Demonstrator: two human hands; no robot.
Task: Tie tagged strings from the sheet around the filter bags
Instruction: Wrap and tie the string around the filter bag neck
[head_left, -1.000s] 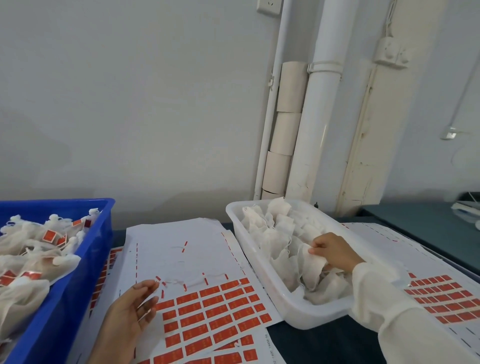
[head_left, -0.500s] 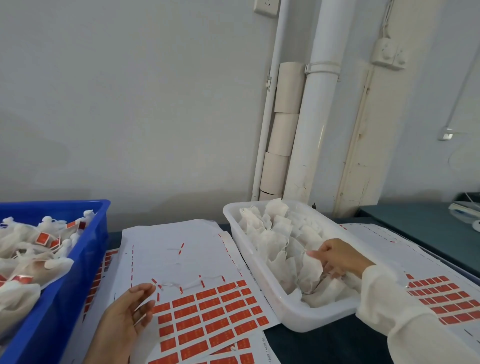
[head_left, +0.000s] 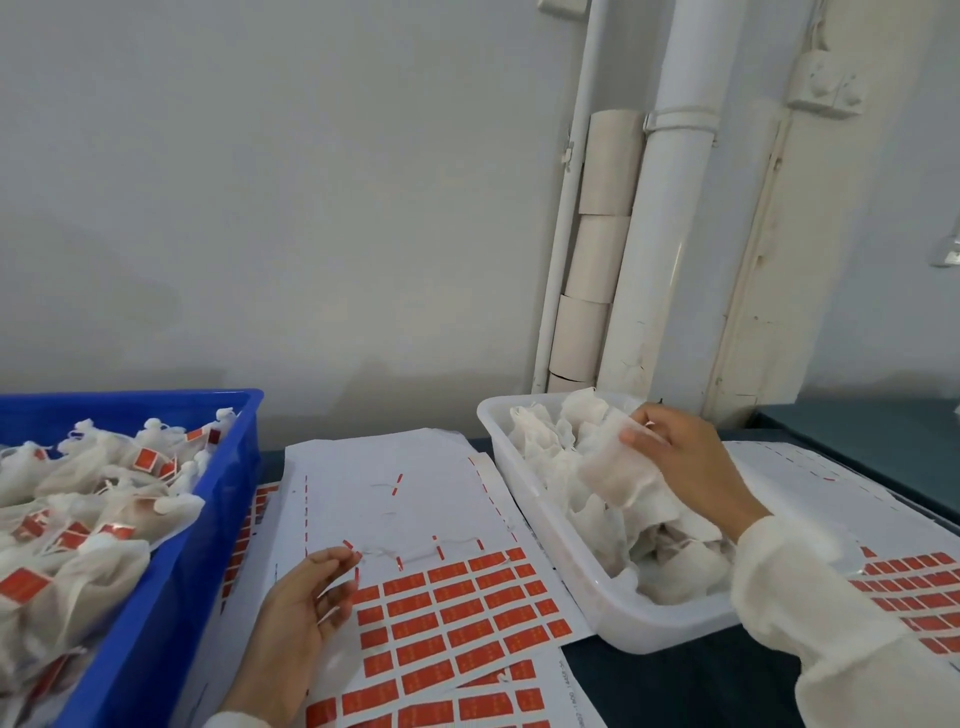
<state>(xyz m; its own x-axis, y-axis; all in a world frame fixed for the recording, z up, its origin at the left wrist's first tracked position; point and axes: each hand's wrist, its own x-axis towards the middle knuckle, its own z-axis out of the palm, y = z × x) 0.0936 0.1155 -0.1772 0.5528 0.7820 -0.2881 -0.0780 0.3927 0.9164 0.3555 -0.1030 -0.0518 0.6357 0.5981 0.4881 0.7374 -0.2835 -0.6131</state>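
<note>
Now the right hand (head_left: 691, 462) pinches one filter bag (head_left: 618, 475) by its upper edge, holding it just above the heap of bags (head_left: 576, 499) in the white tray (head_left: 540, 514). Left of the tray lies the sheet (head_left: 415, 545) with rows of red tags (head_left: 457, 608) and loose strings. The left hand (head_left: 306, 618) rests on the sheet, palm up, fingers loosely curled, fingertips at a string end (head_left: 358, 557). Tied bags (head_left: 78, 519) fill the blue bin (head_left: 171, 597).
</note>
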